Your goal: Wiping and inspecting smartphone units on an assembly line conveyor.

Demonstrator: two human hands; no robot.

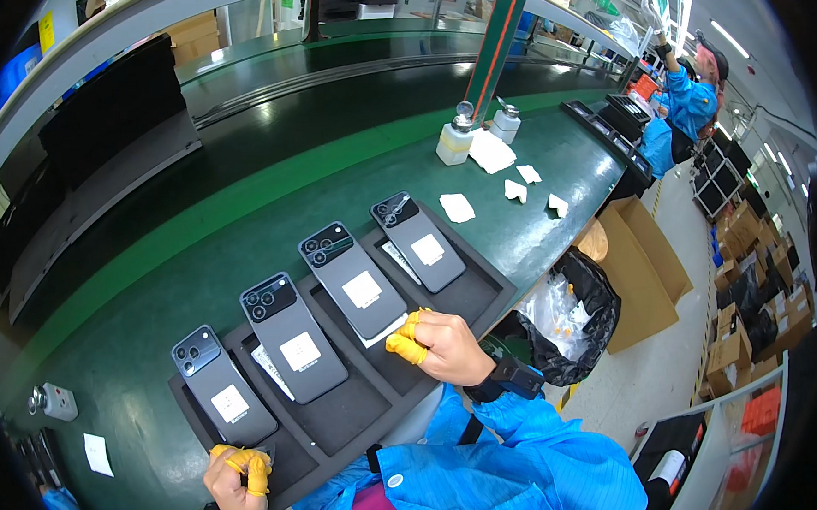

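A black foam tray [348,420] with several compartments lies in front of me. In it rest several dark grey phones, back side up and each with a white square label: the leftmost phone [221,385], the second phone [293,338], the third phone [353,281] and the rightmost phone [417,243]. My left hand [239,485], with yellow finger cots, is closed at the leftmost phone's lower end; what its fingers hold is hidden. My right hand [446,347], also in yellow cots, has curled fingers beside a white strip [385,331] at the third phone's lower edge.
Pump bottles [455,144] and white wipes [493,151] stand and lie on the green table [350,189]. Another pump bottle [54,403] is at the left. A bagged bin [569,316] and a cardboard box [645,275] stand right of the table. A co-worker [691,102] is farther off.
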